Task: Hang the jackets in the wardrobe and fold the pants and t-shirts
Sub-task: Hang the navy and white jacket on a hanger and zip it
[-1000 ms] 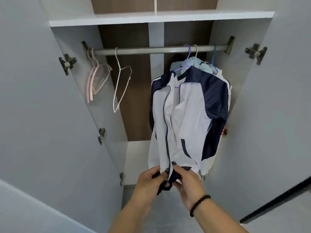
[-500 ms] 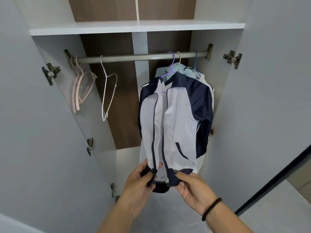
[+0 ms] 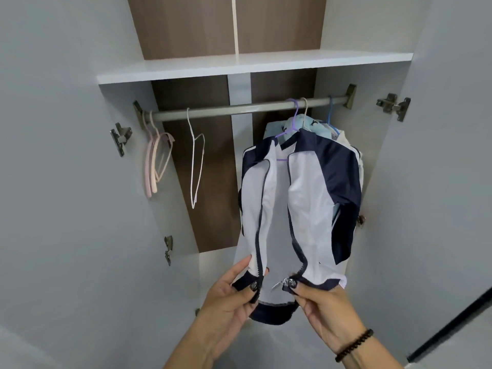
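Matte grey wardrobe (image 3: 66, 182) panels fill most of the view, both doors swung wide, with dark wood-grain backing split by a pale vertical strip. One flat white shelf (image 3: 253, 66) runs across the top, smooth and a bit glossy. Under it sits a round brushed-metal rail (image 3: 239, 109) held by angled brackets, and chunky metal hinges (image 3: 393, 105) are bolted to the side walls.

On the left end of the rail hang a couple of thick pink hangers (image 3: 155, 158), rounded and kind of rubbery looking, then a skinny white wire hanger (image 3: 196, 161), all bare. On the right end hangs the jacket (image 3: 306, 198), on a thin purple hanger (image 3: 288, 131). It's slick, thin white fabric with navy shoulder panels and a navy ribbed hem, unzipped, the dark zipper tape curving down both front edges. Behind it there's something light blue and another white garment bunched up, on a beige and a blue hook; can't make out much more.

Left hand (image 3: 229, 294) is closed on the left bottom corner of the jacket, thumb on the navy hem. Right hand (image 3: 327, 307) pinches the right bottom corner by the silver zipper pull (image 3: 279, 284). A dark beaded bracelet (image 3: 354, 344) wraps the right wrist.
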Motion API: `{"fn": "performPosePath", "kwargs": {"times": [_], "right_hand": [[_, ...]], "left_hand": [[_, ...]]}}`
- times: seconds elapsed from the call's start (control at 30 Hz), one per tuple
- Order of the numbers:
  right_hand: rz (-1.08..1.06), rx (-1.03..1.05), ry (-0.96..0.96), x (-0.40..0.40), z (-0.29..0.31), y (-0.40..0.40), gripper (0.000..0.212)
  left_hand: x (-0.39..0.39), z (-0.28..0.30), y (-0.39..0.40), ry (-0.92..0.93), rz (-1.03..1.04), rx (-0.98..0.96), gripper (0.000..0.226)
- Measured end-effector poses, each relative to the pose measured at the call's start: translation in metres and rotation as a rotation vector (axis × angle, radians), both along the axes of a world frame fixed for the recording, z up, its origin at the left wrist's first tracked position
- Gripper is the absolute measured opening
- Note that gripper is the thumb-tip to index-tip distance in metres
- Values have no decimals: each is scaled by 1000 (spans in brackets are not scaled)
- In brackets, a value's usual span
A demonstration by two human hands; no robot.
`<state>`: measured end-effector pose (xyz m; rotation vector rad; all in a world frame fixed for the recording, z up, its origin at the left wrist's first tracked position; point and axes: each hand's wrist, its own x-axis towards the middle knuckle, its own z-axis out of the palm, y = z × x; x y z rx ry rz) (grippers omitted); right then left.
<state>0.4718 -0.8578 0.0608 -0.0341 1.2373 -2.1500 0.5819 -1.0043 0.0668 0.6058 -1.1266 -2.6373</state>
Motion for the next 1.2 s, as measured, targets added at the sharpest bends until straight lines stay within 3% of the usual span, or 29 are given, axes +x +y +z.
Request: {"fn": "performPosePath", "kwargs": {"times": [0.17,0.3,0.37,0.43,0.5,0.57,0.73,0.9,1.0,1.2], "right_hand": [[2,-88,-146,5,5,-11,19],[93,-153,-184,8,7,-4,31],[145,-221,-160,7,7,3,52],[145,-80,47,3,7,10,50],[80,218,337,-3,10,16,29],[-50,278,424,-12,10,19,14],[-62,-19,153,-21,14,26,56],[62,-136,-10,-19,15,25,23],[120,-167,-34,-20,19,27,22],[121,-186,-106,-22,21,24,23]], "left_hand": [[-4,7,-3,10,107,-7,62],[-12,9,1,9,130,-40,60],[-16,10,7,-5,116,-56,62],[-20,9,13,-20,117,-67,64],[-24,9,19,-35,135,-55,62],[-27,8,22,-43,166,-36,64],[-33,12,37,-47,219,15,59],[-42,24,48,-84,294,-116,58],[-46,27,51,-90,338,-196,59],[-55,32,59,-44,367,-182,52]]}}
